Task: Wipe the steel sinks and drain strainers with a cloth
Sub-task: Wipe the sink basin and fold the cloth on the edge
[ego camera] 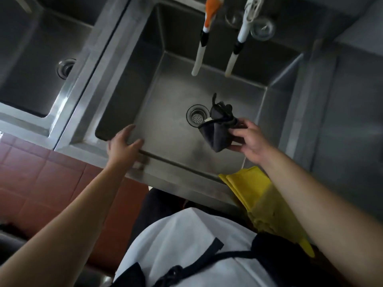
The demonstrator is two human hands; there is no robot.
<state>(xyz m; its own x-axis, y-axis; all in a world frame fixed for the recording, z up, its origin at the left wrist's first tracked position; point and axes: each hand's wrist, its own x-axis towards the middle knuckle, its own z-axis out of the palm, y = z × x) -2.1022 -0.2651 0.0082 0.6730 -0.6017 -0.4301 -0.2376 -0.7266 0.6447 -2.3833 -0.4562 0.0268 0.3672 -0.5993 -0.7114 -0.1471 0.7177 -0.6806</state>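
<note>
- Right hand (249, 139) pinches a bunched dark cloth (217, 129) between thumb and fingertips, holding it in the air over the middle sink (128, 83), just right of its drain strainer (197, 118). Cloth hangs free; no contact with the steel visible.
- Left hand (124, 143) is relaxed with fingers spread, holding nothing, at the sink's front rim; cannot tell if it rests on the rim or hovers just above.
- Middle basin floor looks dull and streaky near the front wall. Whether that is residue, wetness or reflection is unclear.
- Strainer sits in its drain, holes visible, looks untouched by the cloth at present.
- Left sink (27, 65) with its own drain (65, 68) is well apart from both hands.
- Yellow cloth (263, 206) draped over the front edge, by the right forearm.
- Two spray hoses (200, 52) dangle over the basin's back.
- Judgement: wiping here not under way; basin, strainers and the other sink seemingly all left.
</note>
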